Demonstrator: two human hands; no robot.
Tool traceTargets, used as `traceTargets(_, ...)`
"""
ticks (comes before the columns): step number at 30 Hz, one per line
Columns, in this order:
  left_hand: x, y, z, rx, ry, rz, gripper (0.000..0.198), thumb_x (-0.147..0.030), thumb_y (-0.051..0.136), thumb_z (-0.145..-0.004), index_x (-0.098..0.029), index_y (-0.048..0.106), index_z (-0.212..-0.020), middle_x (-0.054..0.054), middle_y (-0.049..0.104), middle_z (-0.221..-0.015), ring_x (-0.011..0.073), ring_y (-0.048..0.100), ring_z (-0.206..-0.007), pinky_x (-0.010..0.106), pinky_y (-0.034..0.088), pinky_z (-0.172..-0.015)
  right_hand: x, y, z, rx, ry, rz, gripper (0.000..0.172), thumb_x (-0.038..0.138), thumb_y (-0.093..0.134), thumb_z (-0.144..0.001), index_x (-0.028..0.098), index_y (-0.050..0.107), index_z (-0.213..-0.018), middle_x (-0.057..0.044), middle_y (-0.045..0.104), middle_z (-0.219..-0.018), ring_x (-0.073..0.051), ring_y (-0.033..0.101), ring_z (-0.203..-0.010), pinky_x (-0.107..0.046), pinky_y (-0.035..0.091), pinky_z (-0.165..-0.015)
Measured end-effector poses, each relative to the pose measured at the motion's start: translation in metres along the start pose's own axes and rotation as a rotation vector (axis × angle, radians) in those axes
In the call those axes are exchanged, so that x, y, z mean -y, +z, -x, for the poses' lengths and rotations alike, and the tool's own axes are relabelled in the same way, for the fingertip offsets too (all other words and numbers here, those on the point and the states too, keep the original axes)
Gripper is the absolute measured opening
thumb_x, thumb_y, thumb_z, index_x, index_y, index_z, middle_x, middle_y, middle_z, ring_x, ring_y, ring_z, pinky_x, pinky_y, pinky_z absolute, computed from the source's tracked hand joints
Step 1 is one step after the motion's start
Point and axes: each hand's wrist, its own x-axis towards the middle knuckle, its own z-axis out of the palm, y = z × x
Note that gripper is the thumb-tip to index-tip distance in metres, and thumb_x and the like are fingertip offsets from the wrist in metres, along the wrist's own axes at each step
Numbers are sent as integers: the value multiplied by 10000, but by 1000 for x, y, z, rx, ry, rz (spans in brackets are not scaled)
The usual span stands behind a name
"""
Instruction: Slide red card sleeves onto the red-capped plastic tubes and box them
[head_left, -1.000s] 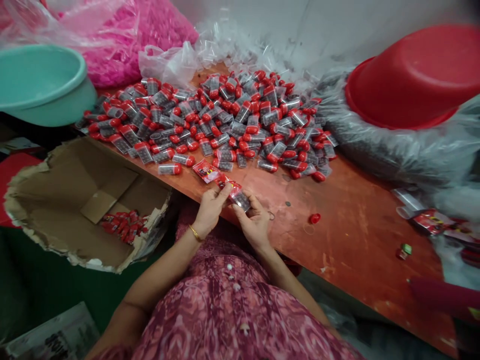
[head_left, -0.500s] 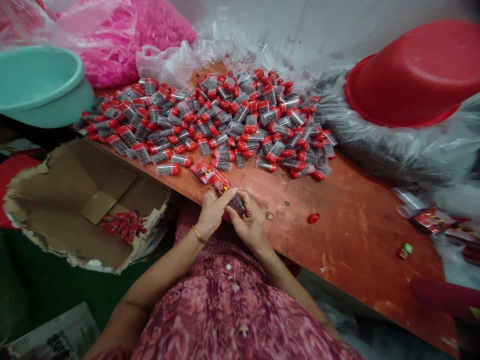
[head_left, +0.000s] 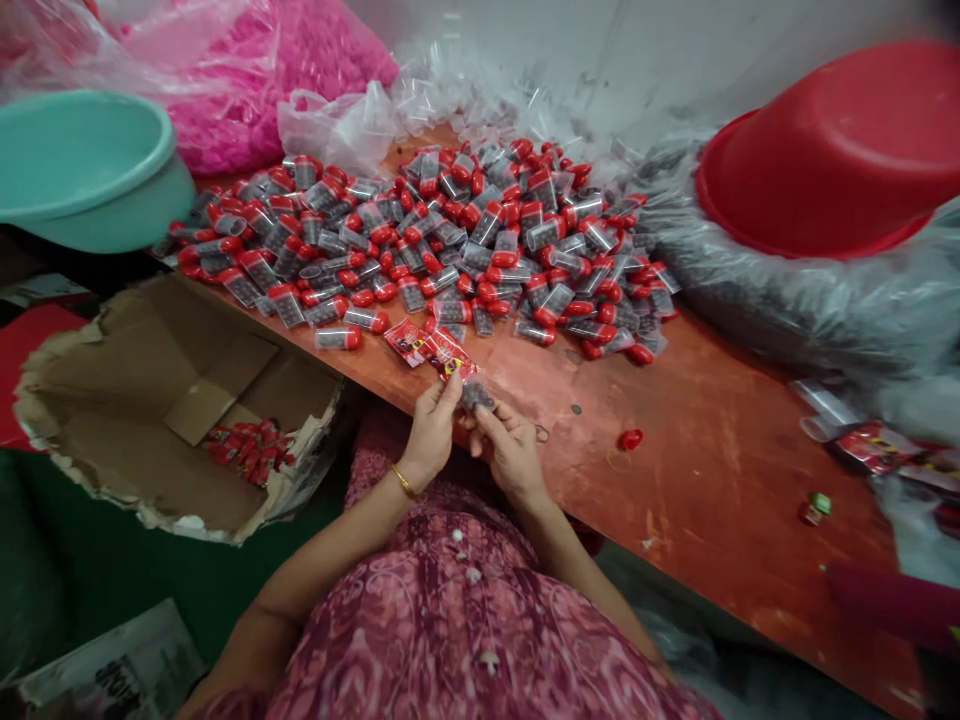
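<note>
Close to the table's front edge, both hands are on a red printed plastic packet (head_left: pixel 450 352) with dark contents at its lower end. My left hand (head_left: pixel 429 428) is closed, thumb and fingers pinching the packet's near side. My right hand (head_left: pixel 514 447) has its fingers gathered at the dark end; the fingertips partly hide what they grip. Another red printed section (head_left: pixel 407 342) lies against the packet's far left end; I cannot tell whether they are joined. Just beyond is a heap of clear tubes with red caps (head_left: pixel 450 240) and dark contents.
A torn cardboard box (head_left: pixel 180 400) with small red packets stands at left below the table (head_left: pixel 720 480). A teal basin (head_left: pixel 82 170) and a pink-filled bag (head_left: pixel 300 70) are behind it. An upturned red tub (head_left: pixel 840 150) rests on plastic bags at right. A red cap (head_left: pixel 630 439) lies nearer.
My right hand's fingers have shifted and now bunch at the packet's dark end. The packet's red part has tilted and bent slightly. The view has shifted a little.
</note>
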Motion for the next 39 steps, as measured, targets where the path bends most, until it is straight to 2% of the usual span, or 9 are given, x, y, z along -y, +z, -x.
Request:
traceTargets(2, 2, -1, 1, 40, 11, -39, 403, -535, 668, -677, -141, 617, -612, -26, 528, -503, 64, 453, -461, 194, 380, -491, 0, 1, 0, -18, 12, -47, 308, 479, 633, -725, 176, 578, -715, 29, 608, -616, -37, 412, -346, -199, 323, -381)
traceTargets(5, 5, -4, 3, -3, 42, -167, 341, -467, 693, -679, -134, 639, -626, -12, 583, -556, 73, 494, -513, 196, 406, -530, -1, 3, 0, -78, -37, 25, 269, 446, 619, -749, 180, 589, -721, 49, 563, -541, -45, 402, -347, -199, 328, -385)
traceTargets(9, 8, -6, 6, -34, 80, -291, 287, -407, 720, -661, -129, 688, -724, 5, 657, -664, 99, 552, -608, 213, 443, -601, -1, 5, -1, -216, -188, 121, 249, 403, 648, -726, 188, 619, -850, 10, 635, -671, -99, 551, -546, -220, 442, -506)
traceTargets(16, -5, -3, -6, 22, -52, -63, 406, -520, 704, -633, -125, 653, -714, 9, 614, -580, 98, 542, -526, 211, 422, -523, 3, 6, 2, -24, -97, 151, 274, 458, 588, -773, 189, 547, -741, 83, 456, -443, -53, 369, -337, -197, 328, -368)
traceTargets(21, -11, 2, -3, 49, -97, -245, 292, -387, 717, -629, -111, 625, -600, -32, 511, -458, 46, 386, -382, 179, 279, -374, -7, 7, 7, -11, -38, 41, 317, 480, 588, -772, 179, 540, -683, 59, 496, -502, -30, 332, -325, -190, 244, -330)
traceTargets(24, -11, 2, 4, 75, -140, -328, 237, -333, 709, -622, -103, 655, -636, -43, 498, -452, 32, 321, -368, 180, 221, -352, -13, 9, 8, -10, 1, -67, 329, 478, 599, -762, 176, 529, -650, 49, 509, -536, -18, 299, -316, -192, 209, -312)
traceTargets(29, -8, -3, 4, 130, -88, -174, 299, -388, 736, -614, -117, 670, -722, 10, 628, -617, 81, 504, -533, 190, 377, -488, -10, 8, 4, 2, 2, -54, 334, 500, 612, -743, 187, 516, -674, 74, 450, -493, -25, 296, -315, -189, 203, -311)
traceTargets(32, -4, -5, -1, 68, -45, -48, 389, -492, 704, -650, -133, 660, -792, 29, 663, -692, 105, 568, -604, 216, 438, -583, -5, 7, 2, 9, -14, 27, 348, 518, 604, -746, 187, 517, -679, 73, 457, -472, -30, 308, -313, -191, 209, -318)
traceTargets(39, 9, -2, 6, 29, -56, -171, 388, -500, 699, -650, -120, 640, -700, 10, 615, -582, 82, 510, -493, 182, 376, -446, -1, 10, 1, -36, -10, 43, 387, 553, 629, -705, 186, 518, -658, 84, 434, -433, -33, 312, -310, -187, 232, -320)
